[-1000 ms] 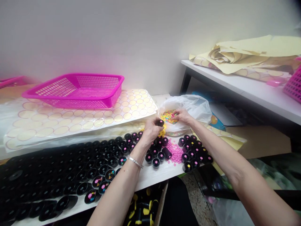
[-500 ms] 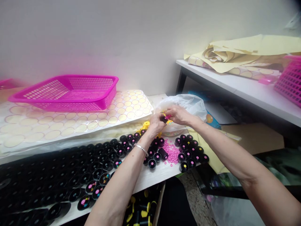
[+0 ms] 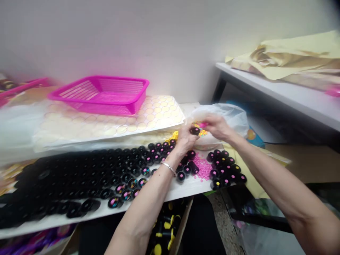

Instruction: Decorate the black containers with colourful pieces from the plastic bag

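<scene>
My left hand point(image 3: 186, 139) is closed around a small black cup point(image 3: 195, 131), whose open top shows a pink dot inside. My right hand point(image 3: 217, 126) pinches a small bright pink piece point(image 3: 203, 125), its shape mostly hidden by the fingers. Both hands are over the mouth of a clear plastic bag point(image 3: 231, 115) holding small multicoloured beads point(image 3: 203, 133). Loose pink pellets point(image 3: 203, 168) are heaped below the hands. Around them stand several black cups point(image 3: 225, 166) with pink or yellow dots inside, and one cup point(image 3: 193, 167) lies on its side.
Rows of black cups point(image 3: 87, 170) cover the left of the white board point(image 3: 183, 189). Behind them, a pink basket point(image 3: 106, 97) rests on sheets of round stickers point(image 3: 148, 118). A box of black and yellow pieces point(image 3: 166, 230) is below. At right stands a shelf point(image 3: 278, 92) with paper.
The view has swung left, so everything appears farther right. My right hand with the pink piece has drawn slightly away from the cup, whose open top now shows more clearly.
</scene>
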`<action>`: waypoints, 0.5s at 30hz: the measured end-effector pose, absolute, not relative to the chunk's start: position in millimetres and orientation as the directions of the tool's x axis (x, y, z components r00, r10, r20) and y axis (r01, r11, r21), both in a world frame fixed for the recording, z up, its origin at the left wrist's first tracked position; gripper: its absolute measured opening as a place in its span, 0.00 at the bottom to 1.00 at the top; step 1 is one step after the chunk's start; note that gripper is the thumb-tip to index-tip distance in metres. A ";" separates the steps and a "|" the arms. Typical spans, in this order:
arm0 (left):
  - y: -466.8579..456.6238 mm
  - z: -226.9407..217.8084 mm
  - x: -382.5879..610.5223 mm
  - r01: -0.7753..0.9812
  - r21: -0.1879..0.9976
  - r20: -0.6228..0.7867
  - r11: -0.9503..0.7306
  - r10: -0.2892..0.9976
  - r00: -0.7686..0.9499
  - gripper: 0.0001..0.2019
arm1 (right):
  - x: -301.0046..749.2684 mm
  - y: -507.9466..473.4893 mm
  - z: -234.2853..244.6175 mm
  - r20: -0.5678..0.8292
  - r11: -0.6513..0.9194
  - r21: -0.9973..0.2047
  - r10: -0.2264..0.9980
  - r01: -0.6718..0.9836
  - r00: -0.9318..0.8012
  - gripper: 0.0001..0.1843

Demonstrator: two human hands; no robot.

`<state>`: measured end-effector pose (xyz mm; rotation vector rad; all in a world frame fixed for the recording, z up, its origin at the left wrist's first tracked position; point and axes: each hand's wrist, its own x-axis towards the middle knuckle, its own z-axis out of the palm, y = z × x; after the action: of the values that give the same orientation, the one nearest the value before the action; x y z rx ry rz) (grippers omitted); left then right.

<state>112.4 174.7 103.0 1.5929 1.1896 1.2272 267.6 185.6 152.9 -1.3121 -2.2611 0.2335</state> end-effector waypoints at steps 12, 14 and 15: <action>35.4 92.3 47.8 0.137 0.964 0.240 -0.228 0.968 -0.075 0.14 | 272.4 200.3 115.4 0.261 0.280 -0.480 0.950 0.831 -0.170 0.11; 31.8 93.1 42.6 0.163 0.956 0.255 -0.242 0.965 -0.063 0.13 | 271.3 211.4 110.0 0.220 0.175 -0.303 0.969 0.937 -0.110 0.15; 30.8 94.2 41.2 0.171 0.953 0.262 -0.249 0.963 -0.056 0.13 | 269.9 216.0 107.6 0.201 0.138 -0.223 0.975 0.965 -0.093 0.16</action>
<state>41.2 30.8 94.2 1.4885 1.2559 1.3787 269.9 216.0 107.6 -1.8849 -2.1224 0.0481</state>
